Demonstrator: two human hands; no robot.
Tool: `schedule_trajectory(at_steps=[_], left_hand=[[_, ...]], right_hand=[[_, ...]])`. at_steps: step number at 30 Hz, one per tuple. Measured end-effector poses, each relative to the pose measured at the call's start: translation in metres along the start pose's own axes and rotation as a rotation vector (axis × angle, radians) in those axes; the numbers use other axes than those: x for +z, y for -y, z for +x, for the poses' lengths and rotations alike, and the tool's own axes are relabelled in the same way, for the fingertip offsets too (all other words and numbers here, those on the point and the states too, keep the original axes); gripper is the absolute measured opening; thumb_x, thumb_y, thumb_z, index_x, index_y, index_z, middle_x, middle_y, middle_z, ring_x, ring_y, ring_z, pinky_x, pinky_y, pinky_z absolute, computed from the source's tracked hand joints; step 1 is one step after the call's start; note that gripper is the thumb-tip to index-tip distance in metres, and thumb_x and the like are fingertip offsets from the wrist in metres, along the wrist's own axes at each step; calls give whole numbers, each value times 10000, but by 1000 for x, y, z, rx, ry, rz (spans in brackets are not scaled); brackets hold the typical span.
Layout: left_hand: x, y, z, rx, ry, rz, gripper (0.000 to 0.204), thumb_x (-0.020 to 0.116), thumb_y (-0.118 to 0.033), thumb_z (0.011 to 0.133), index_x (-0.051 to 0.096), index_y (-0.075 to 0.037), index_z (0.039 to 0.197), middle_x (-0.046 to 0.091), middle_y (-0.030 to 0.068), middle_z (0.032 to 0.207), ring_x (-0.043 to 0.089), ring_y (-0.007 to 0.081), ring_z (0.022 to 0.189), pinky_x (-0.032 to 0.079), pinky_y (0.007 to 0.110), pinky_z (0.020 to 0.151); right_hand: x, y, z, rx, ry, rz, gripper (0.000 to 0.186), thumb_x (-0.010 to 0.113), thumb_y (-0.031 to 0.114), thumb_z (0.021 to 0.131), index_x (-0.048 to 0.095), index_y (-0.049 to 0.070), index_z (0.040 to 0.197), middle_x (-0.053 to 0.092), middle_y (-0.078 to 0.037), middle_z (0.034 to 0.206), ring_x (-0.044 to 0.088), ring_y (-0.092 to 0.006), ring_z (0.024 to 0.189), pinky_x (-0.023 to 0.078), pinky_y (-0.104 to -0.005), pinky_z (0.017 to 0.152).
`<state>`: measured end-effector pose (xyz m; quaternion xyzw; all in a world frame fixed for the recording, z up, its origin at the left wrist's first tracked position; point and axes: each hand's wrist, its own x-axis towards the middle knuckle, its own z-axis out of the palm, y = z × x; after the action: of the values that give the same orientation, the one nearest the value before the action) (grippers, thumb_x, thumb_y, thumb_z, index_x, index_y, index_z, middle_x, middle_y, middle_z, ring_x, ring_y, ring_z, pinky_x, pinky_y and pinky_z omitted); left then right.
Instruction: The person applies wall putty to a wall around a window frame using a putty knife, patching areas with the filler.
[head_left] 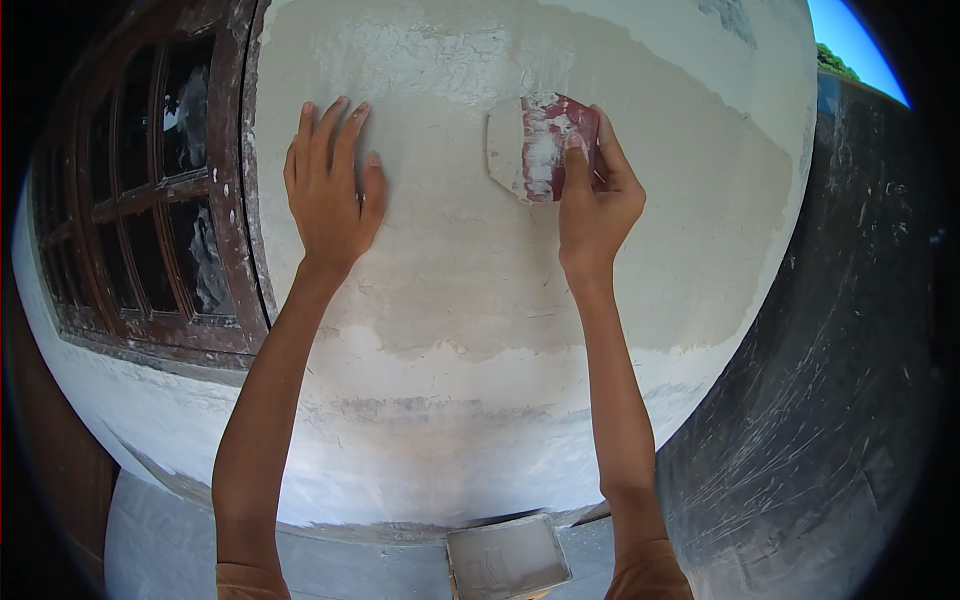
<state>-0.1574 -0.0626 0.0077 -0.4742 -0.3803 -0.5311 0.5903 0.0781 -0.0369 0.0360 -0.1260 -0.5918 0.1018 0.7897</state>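
My right hand grips a dark red flat filling scraper, thumb on its near face and fingers behind it. White filler is smeared over the scraper's face, and a pale filler-coated edge reaches out on its left side, against or very close to the wall. The wall carries a broad beige, damp-looking coat with a glossy patch near the top. My left hand is open, fingers spread, resting on or just off the wall between the window and the scraper.
A dark brown wooden window with small panes stands left of the coated area. Whiter wall shows below the coat. A grey square-topped box or block sits at the wall's foot. To the right runs a dark, scratched surface.
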Motion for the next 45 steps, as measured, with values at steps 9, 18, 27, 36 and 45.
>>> schedule_trajectory(at_steps=[9,18,27,36,45], left_hand=[[-3,0,-1,-7,51,12,449,501,-194,922,531,-73,1353,491,139,1410,356,389,1389,268,501,1100],[-4,-2,0,-18,68,31,454,510,-189,915,532,-68,1352,497,140,1403,354,392,1389,266,487,1102],[-3,-3,-2,-20,67,34,461,507,-184,910,532,-69,1355,497,140,1403,354,387,1390,265,484,1101],[-6,0,-2,-10,44,18,453,508,-183,911,538,-68,1348,501,136,1399,358,377,1389,276,484,1098],[-6,1,-2,12,60,8,447,509,-192,919,541,-63,1346,499,142,1403,358,381,1389,279,494,1093]], right_hand=[[-13,-9,3,-11,-134,95,399,566,-6,928,543,-80,1320,685,-152,1138,646,-143,962,512,-252,835],[-31,-2,10,61,-215,168,391,568,-9,925,556,-76,1310,693,-150,1098,660,-137,941,535,-259,821],[-24,-10,12,29,-266,142,390,562,-5,926,560,-66,1311,703,-152,1095,650,-117,899,518,-240,785],[11,-6,16,-100,-37,2,373,582,4,916,581,-78,1280,713,-152,1065,654,-127,905,516,-263,833],[37,-11,10,-131,27,85,396,586,7,908,581,-47,1300,704,-139,1078,641,-113,869,510,-236,754]])
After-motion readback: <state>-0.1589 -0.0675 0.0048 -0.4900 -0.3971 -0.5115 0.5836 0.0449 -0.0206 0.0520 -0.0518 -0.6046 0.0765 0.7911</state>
